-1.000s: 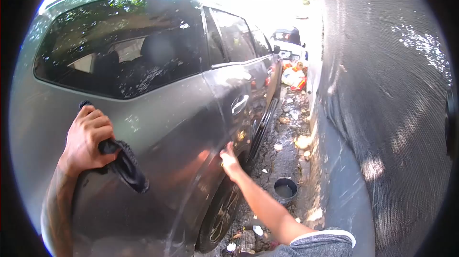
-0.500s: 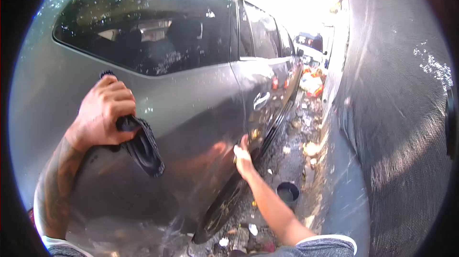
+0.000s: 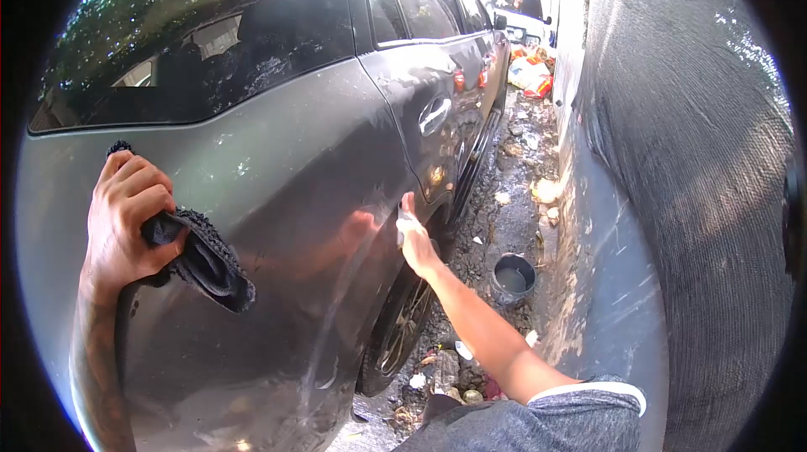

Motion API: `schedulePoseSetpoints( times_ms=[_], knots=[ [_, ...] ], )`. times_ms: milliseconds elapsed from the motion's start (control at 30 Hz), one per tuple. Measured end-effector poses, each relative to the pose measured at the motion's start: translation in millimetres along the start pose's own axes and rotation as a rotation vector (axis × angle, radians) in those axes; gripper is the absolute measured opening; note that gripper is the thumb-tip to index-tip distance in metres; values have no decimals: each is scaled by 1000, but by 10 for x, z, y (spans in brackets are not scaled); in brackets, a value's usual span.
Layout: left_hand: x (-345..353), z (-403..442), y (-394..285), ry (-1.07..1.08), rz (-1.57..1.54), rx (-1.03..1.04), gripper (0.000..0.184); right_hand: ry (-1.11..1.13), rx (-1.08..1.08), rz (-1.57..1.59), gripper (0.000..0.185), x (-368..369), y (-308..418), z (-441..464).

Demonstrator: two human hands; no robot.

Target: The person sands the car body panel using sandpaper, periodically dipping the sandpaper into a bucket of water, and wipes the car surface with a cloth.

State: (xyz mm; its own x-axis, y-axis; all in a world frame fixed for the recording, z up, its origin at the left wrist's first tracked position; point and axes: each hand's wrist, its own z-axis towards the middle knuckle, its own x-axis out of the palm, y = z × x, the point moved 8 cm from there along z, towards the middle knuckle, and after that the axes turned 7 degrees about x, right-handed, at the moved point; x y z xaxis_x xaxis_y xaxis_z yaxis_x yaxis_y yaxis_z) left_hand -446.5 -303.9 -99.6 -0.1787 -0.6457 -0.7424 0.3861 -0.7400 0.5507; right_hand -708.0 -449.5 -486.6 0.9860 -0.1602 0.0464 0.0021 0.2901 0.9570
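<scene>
My left hand (image 3: pixel 133 221) is closed around a dark, shaggy-edged cloth (image 3: pixel 210 263), close against the rear side panel of a grey car (image 3: pixel 277 191), below its rear side window. One end of the cloth hangs down past my fingers; a tuft pokes out above them. My right hand (image 3: pixel 416 242) is at the car's side above the rear wheel (image 3: pixel 399 334), thumb up and the other fingers curled. A small pale edge shows at its palm, too hidden to name. The panel mirrors that hand.
A dark bucket (image 3: pixel 514 275) with greyish liquid stands on the wet, stony ground. Dark mesh netting (image 3: pixel 689 183) and a wall line the right side. Farther along lie litter bags (image 3: pixel 530 74), before another vehicle (image 3: pixel 519 7).
My view has shifted, so the car's side and the bucket sit higher in the picture. My left hand, still gripping the cloth, appears farther left; my right hand stays by the wheel arch.
</scene>
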Motion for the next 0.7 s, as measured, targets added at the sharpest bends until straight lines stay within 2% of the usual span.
schedulePoseSetpoints(
  times_ms=[33,67,100,167,267,300,367,433,500,567,667,700],
  knots=[
    [3,4,-18,11,-7,-2,33,-29,2,-10,63,-70,-55,78],
    [0,12,-18,20,12,-21,32,-33,-33,157,62,-163,-104,242],
    [4,28,-13,24,32,-37,32,-41,-16,167,62,-187,-113,227],
    [15,22,-27,24,27,-19,32,9,104,194,66,-174,-69,211],
    [15,22,-5,9,33,0,34,51,59,-50,70,45,-186,-66],
    [38,13,-9,23,22,7,35,53,67,-51,70,23,-228,39],
    [62,1,-18,35,15,18,35,-110,213,-54,74,-186,-375,269],
    [51,3,-10,40,55,19,35,-116,245,80,72,-75,-380,187],
    [22,50,-53,38,64,60,35,-29,225,35,71,198,-413,-147],
    [62,4,12,62,47,-23,34,20,191,-15,70,106,-425,-179],
    [103,-36,10,62,58,14,35,-68,336,545,73,-190,-660,183],
    [91,-10,11,49,88,50,35,-74,330,550,73,-128,-611,94]
  ],
)
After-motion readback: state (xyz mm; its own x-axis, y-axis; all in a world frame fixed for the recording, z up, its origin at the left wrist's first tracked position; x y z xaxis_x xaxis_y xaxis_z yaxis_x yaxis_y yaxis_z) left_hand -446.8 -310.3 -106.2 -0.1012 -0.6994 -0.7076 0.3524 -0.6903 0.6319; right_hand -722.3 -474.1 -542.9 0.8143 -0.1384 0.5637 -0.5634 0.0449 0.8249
